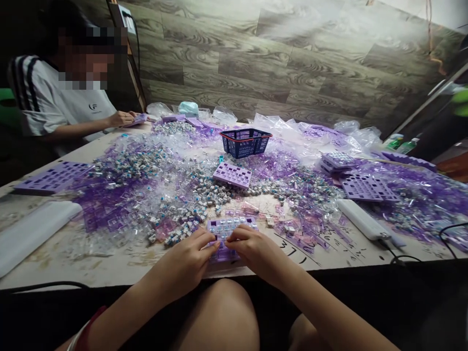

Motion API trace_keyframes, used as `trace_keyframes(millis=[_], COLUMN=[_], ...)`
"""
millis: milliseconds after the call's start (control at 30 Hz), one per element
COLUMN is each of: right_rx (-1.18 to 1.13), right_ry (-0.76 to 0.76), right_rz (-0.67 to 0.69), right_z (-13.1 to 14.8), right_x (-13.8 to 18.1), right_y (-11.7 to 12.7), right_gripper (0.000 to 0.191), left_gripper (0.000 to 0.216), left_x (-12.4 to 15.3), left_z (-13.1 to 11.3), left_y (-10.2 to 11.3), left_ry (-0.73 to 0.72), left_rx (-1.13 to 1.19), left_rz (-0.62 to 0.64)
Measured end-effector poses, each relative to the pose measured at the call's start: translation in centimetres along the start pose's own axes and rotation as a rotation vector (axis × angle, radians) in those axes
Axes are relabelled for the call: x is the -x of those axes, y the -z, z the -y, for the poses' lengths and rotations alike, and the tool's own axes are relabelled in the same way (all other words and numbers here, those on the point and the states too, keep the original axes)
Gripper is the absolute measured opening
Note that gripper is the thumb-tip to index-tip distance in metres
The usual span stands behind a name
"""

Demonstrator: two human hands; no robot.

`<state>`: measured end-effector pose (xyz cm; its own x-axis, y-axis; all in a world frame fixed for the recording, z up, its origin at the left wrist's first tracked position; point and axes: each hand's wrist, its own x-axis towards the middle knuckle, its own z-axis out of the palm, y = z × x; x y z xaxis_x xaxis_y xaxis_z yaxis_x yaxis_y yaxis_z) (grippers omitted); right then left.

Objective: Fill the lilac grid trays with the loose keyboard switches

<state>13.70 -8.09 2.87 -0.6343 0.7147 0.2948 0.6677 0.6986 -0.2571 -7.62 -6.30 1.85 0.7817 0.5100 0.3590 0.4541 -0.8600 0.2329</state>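
Observation:
A small purple keyboard plate [229, 226], partly filled with clear switches, lies at the near edge of the table [109, 263]. Both hands rest on its front half. My left hand [188, 258] is curled, its fingertips pinched on the plate's left side. My right hand [256, 248] is curled too, fingertips pressed on the plate's middle. What the fingertips pinch is too small to make out. A heap of loose grey-and-blue switches [204, 195] lies just behind the plate.
Purple and clear plastic bags [120, 195] cover most of the table. A blue basket [244, 142] stands at the back, other purple plates [232, 174] around it. White bars lie at left [32, 229] and right [360, 219]. Another person [66, 102] sits at the far left.

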Motion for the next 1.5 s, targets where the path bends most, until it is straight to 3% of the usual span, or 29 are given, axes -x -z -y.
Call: trace_keyframes(millis=[133, 367, 600, 933, 1100, 1300, 1400, 1500], right_rx=[-0.007, 0.113, 0.163, 0.211, 0.147, 0.084, 0.082, 0.054], right_ry=[0.014, -0.055, -0.120, -0.325, -0.360, -0.506, -0.616, -0.771], right_rz=[-0.026, 0.063, 0.124, 0.296, 0.202, -0.164, -0.166, -0.134], right_z=[0.0, 0.6, 1.3, 3.6, 2.7, -0.3, -1.6, -2.8], right_x=[0.0, -0.1, -1.0, -1.8, -1.5, -3.7, -5.2, -6.5], right_y=[-0.2, 0.2, 0.1, 0.1, 0.1, -0.8, -1.4, -1.9], right_gripper=[0.018, 0.020, 0.017, 0.019, 0.027, 0.029, 0.028, 0.028], left_gripper=[0.034, 0.025, 0.025, 0.023, 0.026, 0.041, 0.040, 0.034], left_x=[0.0, -0.7, -0.5, -0.8, -0.8, 0.4, -0.7, -3.0], left_z=[-0.1, -0.9, -1.4, -2.3, -2.8, -0.8, 1.4, 3.7], left_y=[0.1, -0.4, -1.8, -2.5, -2.3, -1.0, 0.2, 1.0], left_ry=[0.017, 0.064, 0.098, 0.211, 0.244, 0.254, 0.333, 0.434], left_rx=[-0.008, -0.074, -0.193, -0.244, -0.244, 0.030, 0.077, 0.036], left_rz=[0.020, 0.081, -0.026, 0.006, 0.028, -0.129, -0.217, -0.167])
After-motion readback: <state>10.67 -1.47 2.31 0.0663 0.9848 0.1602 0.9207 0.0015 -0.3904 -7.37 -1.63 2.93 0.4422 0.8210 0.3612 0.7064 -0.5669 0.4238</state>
